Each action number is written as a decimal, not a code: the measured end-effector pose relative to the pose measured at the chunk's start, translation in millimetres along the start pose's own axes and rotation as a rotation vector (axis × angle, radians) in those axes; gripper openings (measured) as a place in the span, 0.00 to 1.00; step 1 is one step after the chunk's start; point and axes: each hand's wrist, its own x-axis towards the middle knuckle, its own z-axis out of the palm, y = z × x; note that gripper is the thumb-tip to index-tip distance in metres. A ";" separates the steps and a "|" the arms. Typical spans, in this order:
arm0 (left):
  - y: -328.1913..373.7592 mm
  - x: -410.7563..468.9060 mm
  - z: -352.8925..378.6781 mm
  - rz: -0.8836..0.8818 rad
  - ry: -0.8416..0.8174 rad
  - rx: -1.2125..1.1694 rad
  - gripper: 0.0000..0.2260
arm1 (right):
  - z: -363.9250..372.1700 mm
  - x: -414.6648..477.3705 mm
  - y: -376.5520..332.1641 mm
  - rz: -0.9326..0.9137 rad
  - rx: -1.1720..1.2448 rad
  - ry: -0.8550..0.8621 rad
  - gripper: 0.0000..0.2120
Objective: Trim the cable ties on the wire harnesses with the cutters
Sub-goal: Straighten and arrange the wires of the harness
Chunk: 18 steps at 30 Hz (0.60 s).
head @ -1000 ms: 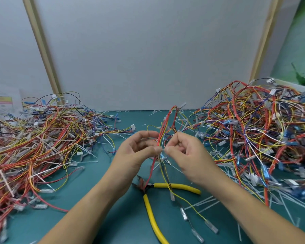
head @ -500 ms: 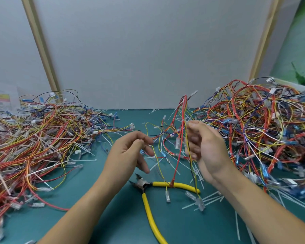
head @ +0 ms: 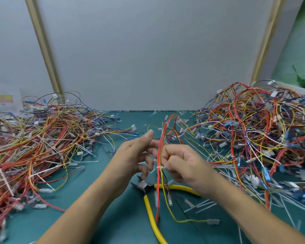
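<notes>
Tie lined up for trimming, frame centre

Left hand [head: 130, 159] hangs loose-fingered, grip empty, probably free to fetch the cutters [head: 148, 208] lying on the bench [head: 88, 205] below. The harness [head: 159, 150] dangles upright, and the right hand [head: 181, 166] pinches it by its tie [head: 160, 167].

A red, orange and yellow wire harness [head: 161, 141] hangs upright, its white cable tie [head: 159, 167] pinched at the fingertips of the right hand [head: 181, 166]. Yellow-handled cutters [head: 143, 186] lie flat just below those fingers, handles splayed.
</notes>
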 end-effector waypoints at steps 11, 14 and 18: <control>-0.4 -4.3 0.2 0.175 -0.011 0.058 0.11 | -7.8 4.3 8.9 -0.066 -0.298 0.455 0.06; -1.3 -5.4 1.2 0.161 -0.074 0.014 0.12 | -9.6 6.1 9.3 -0.063 -0.259 0.627 0.06; 0.1 -6.4 2.3 0.151 -0.135 -0.128 0.12 | -6.2 7.2 10.3 -0.031 -0.194 0.504 0.10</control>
